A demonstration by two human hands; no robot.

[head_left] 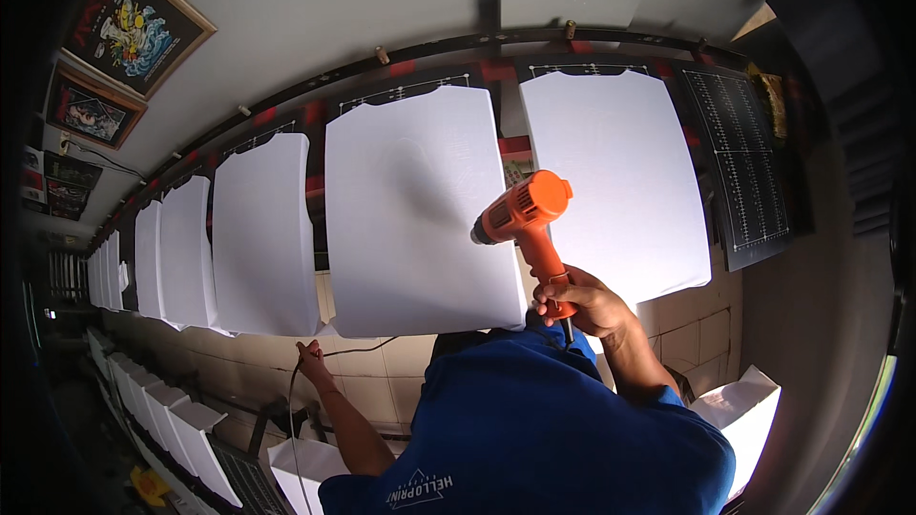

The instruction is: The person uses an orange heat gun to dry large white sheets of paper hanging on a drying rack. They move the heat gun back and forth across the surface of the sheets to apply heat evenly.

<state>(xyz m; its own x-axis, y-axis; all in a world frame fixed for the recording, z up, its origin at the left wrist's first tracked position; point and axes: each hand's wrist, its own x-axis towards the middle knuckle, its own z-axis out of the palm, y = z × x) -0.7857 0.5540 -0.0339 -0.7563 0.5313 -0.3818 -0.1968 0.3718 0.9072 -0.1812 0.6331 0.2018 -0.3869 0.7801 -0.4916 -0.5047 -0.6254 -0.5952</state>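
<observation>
My right hand is wrapped round the handle of an orange heat gun. The gun's dark nozzle points left, over a white cloth panel spread on a flat board, and casts a shadow there. To the left, my left hand is closed on a thin dark cable, beside the near edge of the panels. One stretch of that cable hangs down past my left forearm, and another runs right toward my body. A second white cloth panel lies to the right of the gun.
More white panels continue leftward in a row along a dark rail. A black board with white ruled markings is at the far right. Behind me stands another row of white panels. Framed pictures hang at upper left.
</observation>
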